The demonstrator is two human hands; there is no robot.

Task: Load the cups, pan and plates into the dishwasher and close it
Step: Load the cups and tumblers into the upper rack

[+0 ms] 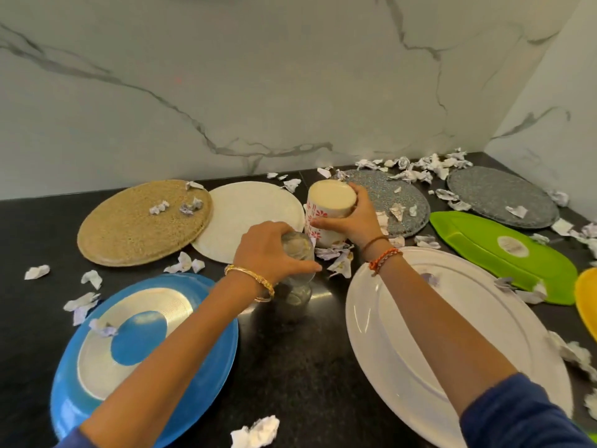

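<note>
My right hand [350, 218] grips a white cup with red flower prints [326, 208], turned upside down just above the black counter. My left hand [271, 250] holds a clear glass [298, 250] by its upper part, also upside down; its reflection shows on the counter below. A blue plate with a silver ring [145, 350] lies under my left forearm. A large white oval plate [403, 334] lies under my right forearm. A green leaf-shaped plate [504, 253] and a yellow plate edge [588, 299] sit at the right. No dishwasher or pan is in view.
Round mats lie along the back: a woven tan one [142, 221], a white one [252, 215], two glittery grey ones [400, 202] [500, 195]. Crumpled paper scraps [416, 168] are scattered over the counter [297, 367]. A marble wall [258, 92] rises behind.
</note>
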